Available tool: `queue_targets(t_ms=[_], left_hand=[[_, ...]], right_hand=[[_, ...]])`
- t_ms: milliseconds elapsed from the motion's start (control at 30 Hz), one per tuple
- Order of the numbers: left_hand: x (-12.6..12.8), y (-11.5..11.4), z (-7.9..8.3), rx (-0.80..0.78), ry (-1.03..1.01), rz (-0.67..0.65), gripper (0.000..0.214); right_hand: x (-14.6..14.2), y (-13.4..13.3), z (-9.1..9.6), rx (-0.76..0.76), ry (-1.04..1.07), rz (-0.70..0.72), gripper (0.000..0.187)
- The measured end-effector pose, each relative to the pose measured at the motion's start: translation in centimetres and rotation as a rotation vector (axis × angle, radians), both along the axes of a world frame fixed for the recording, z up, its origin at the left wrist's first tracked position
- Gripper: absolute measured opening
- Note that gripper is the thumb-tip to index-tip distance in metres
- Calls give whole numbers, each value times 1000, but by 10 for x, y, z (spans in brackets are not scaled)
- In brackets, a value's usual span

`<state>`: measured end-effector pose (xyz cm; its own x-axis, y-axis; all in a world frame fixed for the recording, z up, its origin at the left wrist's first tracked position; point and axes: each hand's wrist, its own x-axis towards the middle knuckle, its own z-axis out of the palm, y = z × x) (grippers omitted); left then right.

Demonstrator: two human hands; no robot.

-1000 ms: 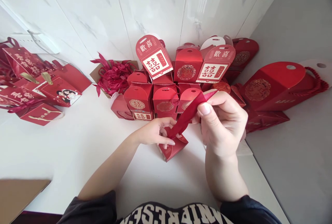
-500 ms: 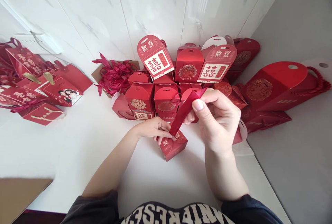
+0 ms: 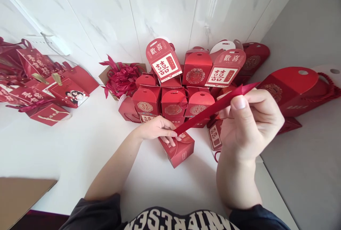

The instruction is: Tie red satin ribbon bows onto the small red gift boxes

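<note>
Dk T-shirt [image 3: 177, 216] w/ short slvs [image 3: 96, 211], big off-wht block caps [image 3: 157, 220] upside-dn across front; forearms [image 3: 114, 168], L hand [image 3: 158, 129] & R hand [image 3: 249, 125] bare.

The left hand [image 3: 157, 129] partly hides the box [image 3: 182, 151].

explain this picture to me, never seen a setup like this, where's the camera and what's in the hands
There is no machine here: a person works with two bare hands. One camera, worn on the head, looks forward and down. The right-hand grip pinches a red ribbon near one end. The ribbon slants down to the left-hand grip, which lies over a small red box; whether it holds the ribbon too is hard to tell. On the white surface are stacked red boxes near the tiled wall, a heap of ribbons beside them, and red gift packages farther left.
</note>
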<state>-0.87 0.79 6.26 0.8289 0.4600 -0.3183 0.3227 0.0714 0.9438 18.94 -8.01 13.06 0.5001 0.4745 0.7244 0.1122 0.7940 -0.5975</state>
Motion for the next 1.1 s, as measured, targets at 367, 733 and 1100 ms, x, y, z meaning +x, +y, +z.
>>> queue_targets(t_ms=[367,733,1100], left_hand=[[3,5,-21,108,-26,-78,26],[15,-8,-30,88,-51,-83,29],[11,4,-34,16,-20,13,29]], right_hand=[[-11,8,-3,-117,-101,151,16],[-15,30,-5,-266,-161,126,19],[-1,-19,16,-183,-507,-362,16]])
